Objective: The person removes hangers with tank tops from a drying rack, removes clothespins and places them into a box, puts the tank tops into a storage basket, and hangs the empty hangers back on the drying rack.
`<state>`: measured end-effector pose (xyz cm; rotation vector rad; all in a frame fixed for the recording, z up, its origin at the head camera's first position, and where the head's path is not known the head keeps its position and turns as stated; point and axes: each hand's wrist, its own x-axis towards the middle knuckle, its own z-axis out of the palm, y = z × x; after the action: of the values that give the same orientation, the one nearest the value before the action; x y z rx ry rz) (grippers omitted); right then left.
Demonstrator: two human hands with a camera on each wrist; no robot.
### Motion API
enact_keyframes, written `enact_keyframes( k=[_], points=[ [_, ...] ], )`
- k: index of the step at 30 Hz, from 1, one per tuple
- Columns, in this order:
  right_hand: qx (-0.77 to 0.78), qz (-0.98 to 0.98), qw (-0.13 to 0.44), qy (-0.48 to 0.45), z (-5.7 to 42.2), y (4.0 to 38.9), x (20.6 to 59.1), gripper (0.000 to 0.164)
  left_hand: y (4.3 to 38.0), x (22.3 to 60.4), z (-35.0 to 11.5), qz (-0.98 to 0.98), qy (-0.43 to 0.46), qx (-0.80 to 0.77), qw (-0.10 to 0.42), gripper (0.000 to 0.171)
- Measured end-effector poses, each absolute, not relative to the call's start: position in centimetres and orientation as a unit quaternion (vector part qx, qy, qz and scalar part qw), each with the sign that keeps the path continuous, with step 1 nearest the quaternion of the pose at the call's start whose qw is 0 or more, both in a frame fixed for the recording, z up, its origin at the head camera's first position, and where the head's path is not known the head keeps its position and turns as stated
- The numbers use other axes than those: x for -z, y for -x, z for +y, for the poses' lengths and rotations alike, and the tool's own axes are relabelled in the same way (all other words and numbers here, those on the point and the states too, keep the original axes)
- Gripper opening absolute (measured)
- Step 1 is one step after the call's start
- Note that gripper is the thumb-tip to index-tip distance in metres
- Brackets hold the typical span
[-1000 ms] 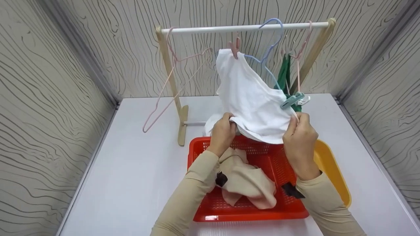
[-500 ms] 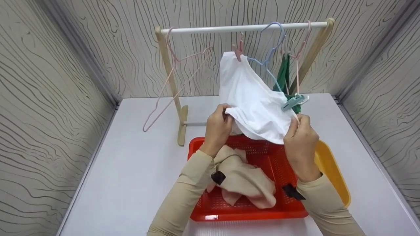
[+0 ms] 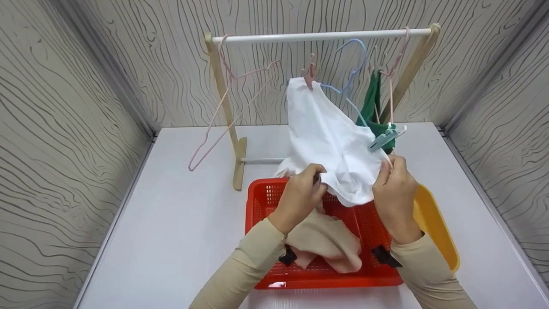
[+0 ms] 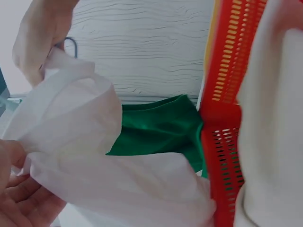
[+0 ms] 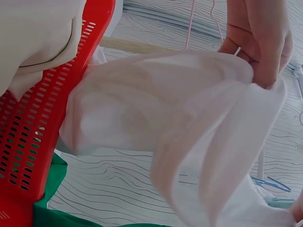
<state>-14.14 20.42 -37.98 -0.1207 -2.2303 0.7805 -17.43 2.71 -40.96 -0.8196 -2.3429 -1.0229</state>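
Note:
A white sleeveless top (image 3: 326,141) hangs tilted on a blue hanger (image 3: 352,77), whose hook shows below the rack's white bar (image 3: 274,38). One pink clothespin (image 3: 309,78) clips its upper left shoulder; a teal clothespin (image 3: 383,140) clips the lower right one. My left hand (image 3: 302,193) pinches the top's lower edge between thumb and fingers. On the other side my right hand (image 3: 396,195) pinches the fabric just under the teal clothespin. The left wrist view shows the white cloth (image 4: 80,113) stretched between both hands, a loop of it standing open.
Beneath the hands stands a red basket (image 3: 328,284) with beige cloth (image 3: 328,244) inside. A yellow tray (image 3: 435,227) lies behind its right side. On the rack, a pink hanger (image 3: 206,141) hangs at left, and a green garment (image 3: 369,103) hangs at right.
The white top and the blue hanger have dropped lower, the hook sinking from above the bar to below it. My left hand has moved right and down with the fabric edge.

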Motion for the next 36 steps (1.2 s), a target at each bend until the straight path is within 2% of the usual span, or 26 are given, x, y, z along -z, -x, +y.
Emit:
enact_keyframes(
  k=[6,12,16,23,26,32,36],
  points=[
    [-0.285,-0.869,0.402,0.037,20.8,14.1,38.7,0.018,16.7,43.3,3.5,-0.883,0.326,0.296,0.161,0.012],
    [-0.287,-0.879,0.379,0.046,20.8,13.8,39.0,0.019,16.3,46.4,4.3,-0.896,0.389,0.195,0.093,0.011],
    [-0.285,-0.877,0.384,0.044,20.9,13.8,39.2,0.018,16.2,47.4,4.3,-0.893,0.416,0.167,0.035,0.014],
    [-0.279,-0.877,0.388,0.044,21.0,13.8,39.3,0.017,17.0,47.2,3.4,-0.882,0.429,0.194,0.015,0.015],
    [-0.279,-0.879,0.384,0.045,21.0,13.8,39.3,0.017,17.5,46.8,3.0,-0.888,0.403,0.223,0.004,0.016],
    [-0.286,-0.878,0.380,0.049,20.9,13.8,39.3,0.018,19.1,46.2,1.7,-0.903,0.326,0.277,0.024,0.014],
    [-0.288,-0.878,0.379,0.047,20.9,13.7,39.3,0.018,20.6,46.0,0.5,-0.916,0.264,0.303,0.016,0.016]
  ],
)
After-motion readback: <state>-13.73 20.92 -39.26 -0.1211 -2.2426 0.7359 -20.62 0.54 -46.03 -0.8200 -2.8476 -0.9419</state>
